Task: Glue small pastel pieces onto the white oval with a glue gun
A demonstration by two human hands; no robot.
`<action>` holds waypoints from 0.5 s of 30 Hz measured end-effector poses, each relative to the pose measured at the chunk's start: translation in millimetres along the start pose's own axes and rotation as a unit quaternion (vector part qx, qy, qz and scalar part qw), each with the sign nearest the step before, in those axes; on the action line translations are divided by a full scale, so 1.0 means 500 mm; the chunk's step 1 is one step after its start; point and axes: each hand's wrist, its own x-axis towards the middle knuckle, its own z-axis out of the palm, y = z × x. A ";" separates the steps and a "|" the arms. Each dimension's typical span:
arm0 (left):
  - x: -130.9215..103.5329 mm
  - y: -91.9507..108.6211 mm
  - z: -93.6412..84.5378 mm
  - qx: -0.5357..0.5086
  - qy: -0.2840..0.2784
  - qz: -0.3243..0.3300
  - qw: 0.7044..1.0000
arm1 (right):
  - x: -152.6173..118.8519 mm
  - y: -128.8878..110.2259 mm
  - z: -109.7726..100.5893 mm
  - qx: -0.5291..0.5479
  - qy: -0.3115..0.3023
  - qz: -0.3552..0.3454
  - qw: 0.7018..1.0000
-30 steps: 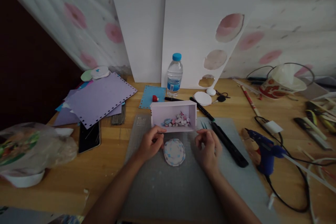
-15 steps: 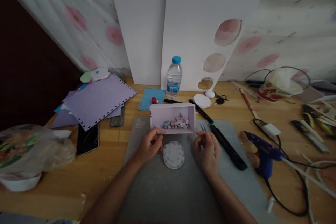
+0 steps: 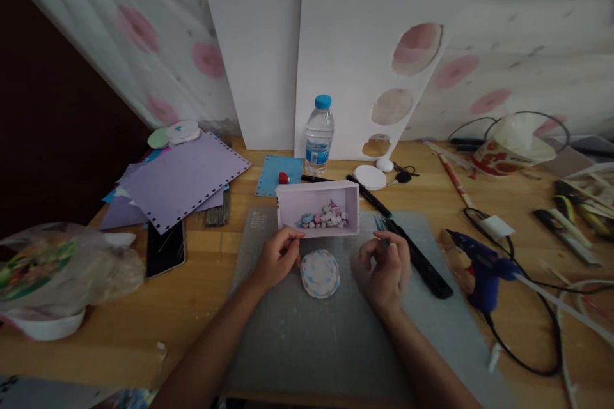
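My left hand (image 3: 279, 257) is closed in a pinch by the near left corner of a small pale lilac box (image 3: 318, 190). What its fingertips hold, if anything, is too small to make out. The open box contains several tiny pastel paper pieces (image 3: 326, 216). On the grey cutting mat (image 3: 307, 339), between my hands, lies a round white disc with blue patches (image 3: 320, 274). To the right of it my right hand (image 3: 387, 271) is curled round tweezers (image 3: 380, 223), whose thin teal prongs point away from me.
A water bottle (image 3: 319, 134) stands behind the box. Right of my hand are a long black tool (image 3: 422, 262) and a blue glue gun (image 3: 484, 275) with its cord. Purple sheets (image 3: 187, 176), a phone (image 3: 165, 252) and a plastic bag (image 3: 86, 262) lie left.
My right hand has shifted slightly right, and the tweezers' prongs have moved right with it. My left hand stays by the box corner. The whole view has tilted a little.
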 end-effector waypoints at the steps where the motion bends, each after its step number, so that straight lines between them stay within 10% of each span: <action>1: 0.000 0.000 0.000 -0.002 0.000 -0.002 1.000 | 0.000 0.001 -0.001 0.003 -0.006 0.008 1.000; 15: -0.002 -0.001 0.003 -0.037 0.018 -0.037 0.998 | -0.001 -0.023 -0.025 -0.060 0.050 -0.084 0.993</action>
